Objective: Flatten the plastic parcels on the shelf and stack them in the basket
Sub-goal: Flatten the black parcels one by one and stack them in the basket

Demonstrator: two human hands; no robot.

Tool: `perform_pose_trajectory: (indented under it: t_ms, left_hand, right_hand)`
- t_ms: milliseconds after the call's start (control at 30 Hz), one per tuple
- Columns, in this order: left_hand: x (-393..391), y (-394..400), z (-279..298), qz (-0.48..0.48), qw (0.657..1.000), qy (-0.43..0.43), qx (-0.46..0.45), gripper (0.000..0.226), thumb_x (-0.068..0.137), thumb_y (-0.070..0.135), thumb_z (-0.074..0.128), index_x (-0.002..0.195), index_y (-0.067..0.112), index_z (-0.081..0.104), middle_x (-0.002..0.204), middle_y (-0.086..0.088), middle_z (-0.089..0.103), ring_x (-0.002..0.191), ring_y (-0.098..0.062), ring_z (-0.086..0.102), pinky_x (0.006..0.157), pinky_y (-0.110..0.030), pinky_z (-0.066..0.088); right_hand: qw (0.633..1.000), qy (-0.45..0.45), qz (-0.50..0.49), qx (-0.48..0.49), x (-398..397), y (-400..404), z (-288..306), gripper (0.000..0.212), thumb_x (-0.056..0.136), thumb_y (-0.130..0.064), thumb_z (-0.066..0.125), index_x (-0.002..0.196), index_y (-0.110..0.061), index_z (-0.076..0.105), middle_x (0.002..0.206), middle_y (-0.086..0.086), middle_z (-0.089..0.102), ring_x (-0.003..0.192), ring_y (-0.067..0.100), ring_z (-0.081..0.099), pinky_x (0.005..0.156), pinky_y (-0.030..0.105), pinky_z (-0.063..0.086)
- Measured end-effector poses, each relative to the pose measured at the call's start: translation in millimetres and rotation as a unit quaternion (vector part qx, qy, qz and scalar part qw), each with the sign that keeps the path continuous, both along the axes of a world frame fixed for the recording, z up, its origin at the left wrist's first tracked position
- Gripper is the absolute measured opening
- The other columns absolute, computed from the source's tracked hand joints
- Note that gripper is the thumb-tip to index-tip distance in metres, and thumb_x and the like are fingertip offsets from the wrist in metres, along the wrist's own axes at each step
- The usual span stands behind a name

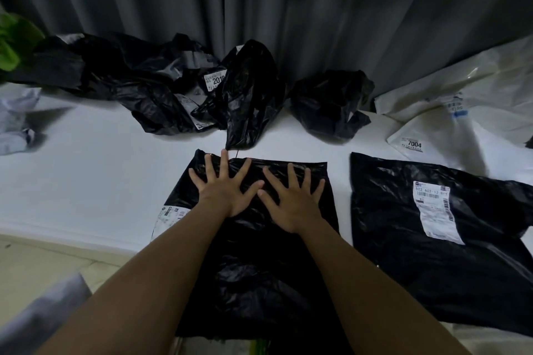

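Evidently both sets of fingers are spread straight and flat, gripping nothing: the left hand (223, 190) and the right hand (291, 199) press palms-down side by side, thumbs almost touching, on the far half of a black bag (259, 262) that lies on the white shelf (86, 181) directly in front of the person. From the hands, both forearms run straight back toward the camera, nearly parallel, over the bag's near half.

The bag looks like thin, light, limp film, glossy and likely slippery, so it should slide and spring back into wrinkles unless smoothed outward from the middle. Lifting it is probably best done by pinching two corners or an edge, not the centre.

Just to the right lies a flat bag (432, 239) with a white label. Crumpled bags (248, 89) wait at the back against the curtain (288, 8). No basket is in view.
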State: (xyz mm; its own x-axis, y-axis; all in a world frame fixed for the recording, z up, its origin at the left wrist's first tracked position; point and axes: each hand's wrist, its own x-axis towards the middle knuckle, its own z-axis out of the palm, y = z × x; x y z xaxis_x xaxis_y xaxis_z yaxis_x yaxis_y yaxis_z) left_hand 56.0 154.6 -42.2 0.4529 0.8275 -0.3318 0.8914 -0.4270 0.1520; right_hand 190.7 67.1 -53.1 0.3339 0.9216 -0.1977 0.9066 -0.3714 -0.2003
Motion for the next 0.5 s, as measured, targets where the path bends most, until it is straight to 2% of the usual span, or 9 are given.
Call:
perform_pose_trajectory:
  t_ms: [200,300,400,433,500]
  left_hand:
    - [-6.4,-3.0,19.0,-0.012,0.997,-0.01,-0.072,0.068,0.087,0.075,0.014,0.146,0.05,-0.01,0.151,0.0,-0.036,0.137,-0.033,-0.036,0.108,-0.063,-0.017]
    - [-17.9,-22.0,26.6,-0.038,0.996,0.016,-0.075,0.068,0.088,0.074,0.015,0.146,0.05,-0.009,0.153,0.0,-0.033,0.138,-0.033,-0.034,0.109,-0.062,-0.017]
    - [-30.3,-42.4,25.1,-0.058,0.995,0.055,-0.066,0.072,0.086,0.077,0.017,0.145,0.05,-0.014,0.153,0.0,-0.032,0.137,-0.034,-0.034,0.107,-0.064,-0.018]
    - [-33.5,-46.8,21.7,-0.059,0.995,0.062,-0.059,0.073,0.085,0.078,0.016,0.144,0.05,-0.016,0.153,0.0,-0.033,0.137,-0.034,-0.035,0.106,-0.065,-0.018]
    - [-41.8,-53.8,15.2,-0.06,0.995,0.066,-0.04,0.074,0.084,0.079,0.015,0.143,0.05,-0.02,0.152,-0.001,-0.035,0.137,-0.034,-0.035,0.105,-0.066,-0.018]
  right_hand:
    - [1.0,0.0,-0.009,-0.009,-0.5,-0.1,2.6,0.058,0.091,-0.071,0.014,0.146,-0.056,0.0,0.161,0.003,-0.012,0.143,0.038,-0.023,0.108,0.062,-0.021]
    - [0.999,-0.015,-0.026,-0.016,-0.8,1.5,6.8,0.06,0.091,-0.072,0.012,0.146,-0.054,-0.002,0.161,0.004,-0.011,0.144,0.036,-0.021,0.107,0.063,-0.019]
    - [0.996,-0.082,-0.029,-0.022,-2.0,4.5,14.5,0.063,0.091,-0.071,0.009,0.148,-0.049,-0.007,0.161,0.005,-0.014,0.144,0.036,-0.022,0.107,0.066,-0.018]
    - [0.994,-0.105,-0.021,-0.012,-2.6,5.0,18.2,0.064,0.091,-0.071,0.009,0.148,-0.048,-0.008,0.16,0.005,-0.016,0.143,0.036,-0.022,0.107,0.067,-0.016]
    - [0.995,-0.095,-0.011,0.026,-9.5,-3.8,28.1,0.066,0.091,-0.072,0.012,0.148,-0.048,-0.009,0.16,0.004,-0.019,0.142,0.037,-0.025,0.107,0.066,-0.016]
